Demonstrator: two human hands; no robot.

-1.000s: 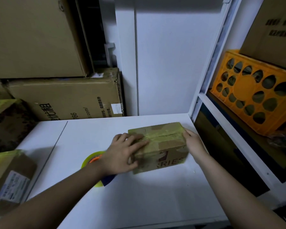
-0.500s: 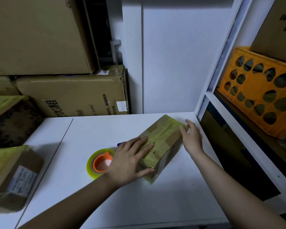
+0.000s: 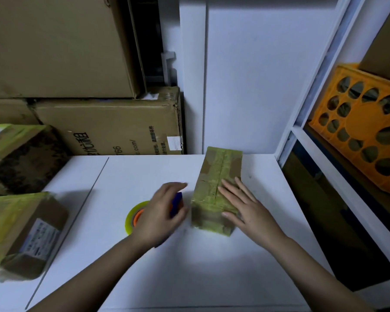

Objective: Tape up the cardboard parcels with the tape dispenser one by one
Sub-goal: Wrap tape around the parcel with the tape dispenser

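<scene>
Parcels wrapped in yellow-green tape sit far to the left of both hands: one with a dark printed side (image 3: pixel 20 158) at the back, and one with a white label (image 3: pixel 25 235) nearer the front edge of the white table (image 3: pixel 189 278). Behind them stand large cardboard cartons (image 3: pixel 113 127), stacked against the wall.

Just left of the left hand (image 3: pixel 160 212) lies the tape dispenser (image 3: pixel 136 218), with its yellow roll and orange core showing past the wrist and a blue part visible under the fingers. This hand is blurred; its fingers arch loosely over the dispenser, and whether they grip it or only hover above it cannot be told.

Immediately right of that hand, with a narrow strip of table between, stands the parcel being worked on (image 3: pixel 214 183), a small cardboard box covered in yellow-green tape, its long side running away from the person. The right hand (image 3: pixel 245 206) rests flat on the near part of its top, fingers straight and spread, thumb lying down over the near end face.

Well to the right of this hand, past the table's edge, a white shelf frame (image 3: pixel 320 158) holds an orange crate (image 3: pixel 363 129) with round holes.
</scene>
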